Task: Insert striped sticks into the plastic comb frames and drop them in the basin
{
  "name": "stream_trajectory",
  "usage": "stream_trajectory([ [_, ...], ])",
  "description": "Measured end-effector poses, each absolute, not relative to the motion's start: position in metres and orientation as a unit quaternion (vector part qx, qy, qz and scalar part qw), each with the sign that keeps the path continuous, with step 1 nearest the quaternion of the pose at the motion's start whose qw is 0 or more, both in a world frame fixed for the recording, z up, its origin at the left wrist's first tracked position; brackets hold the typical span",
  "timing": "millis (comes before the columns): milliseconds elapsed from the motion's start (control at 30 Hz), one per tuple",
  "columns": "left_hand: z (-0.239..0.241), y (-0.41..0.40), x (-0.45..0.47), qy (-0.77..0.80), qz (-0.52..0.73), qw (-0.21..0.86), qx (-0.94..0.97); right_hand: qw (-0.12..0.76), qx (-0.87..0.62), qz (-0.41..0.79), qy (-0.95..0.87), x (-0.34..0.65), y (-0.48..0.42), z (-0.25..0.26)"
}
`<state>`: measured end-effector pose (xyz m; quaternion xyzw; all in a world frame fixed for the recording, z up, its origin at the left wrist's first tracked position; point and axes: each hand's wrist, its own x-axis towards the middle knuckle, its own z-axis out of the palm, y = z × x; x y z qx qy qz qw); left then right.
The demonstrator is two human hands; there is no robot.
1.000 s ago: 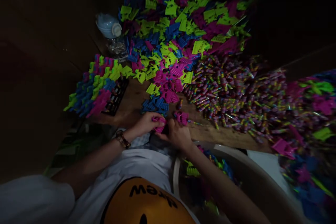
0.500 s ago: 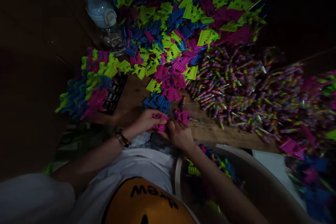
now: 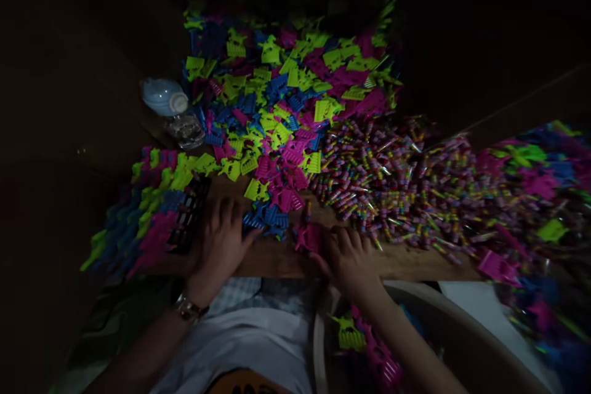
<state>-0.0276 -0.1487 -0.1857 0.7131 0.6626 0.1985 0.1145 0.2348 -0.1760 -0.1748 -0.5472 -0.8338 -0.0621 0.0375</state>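
Note:
My left hand (image 3: 224, 240) lies on the wooden table, fingers spread and nothing in it. It is between a black slotted rack (image 3: 190, 215) and a small group of blue plastic pieces (image 3: 268, 218), the thumb close to the blue ones. At the front of the table, my right hand (image 3: 353, 258) has its thumb and fingers at the right side of a pink plastic piece (image 3: 305, 237), which appears to be pinched there. That hand covers part of the piece. Ribbed, animal-shaped pieces in pink and yellow-green (image 3: 281, 163) lie beyond both hands.
A large heap of coloured plastic pieces (image 3: 272, 52) fills the back. Wrapped candy-like sticks (image 3: 392, 178) are piled at the right. Rows of pieces (image 3: 143, 209) stand at the left, near a blue-capped clear bottle (image 3: 164, 98). Below my right arm, a round tub (image 3: 318, 345) contains pieces.
My hands have separated; the pink piece they held together is gone from them. The left moved left onto the table, the right to another pink piece. A pink piece now shows in the tub.

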Motion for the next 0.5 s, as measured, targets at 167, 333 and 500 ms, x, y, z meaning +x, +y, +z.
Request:
stream_trajectory([
  [167, -0.202, -0.150, -0.021, 0.648, 0.239, 0.169, 0.703, 0.026, -0.536, -0.052, -0.842, 0.237, -0.137, -0.162],
  [333, -0.184, -0.141, -0.017, 0.680, 0.367, 0.334, 0.540, 0.017, -0.442, -0.008, -0.897, 0.220, -0.099, -0.166],
  [500, -0.150, -0.130, -0.015, 0.573, 0.477, 0.589, 0.311, 0.048, -0.425, 0.036, -0.903, 0.226, -0.094, -0.174],
])
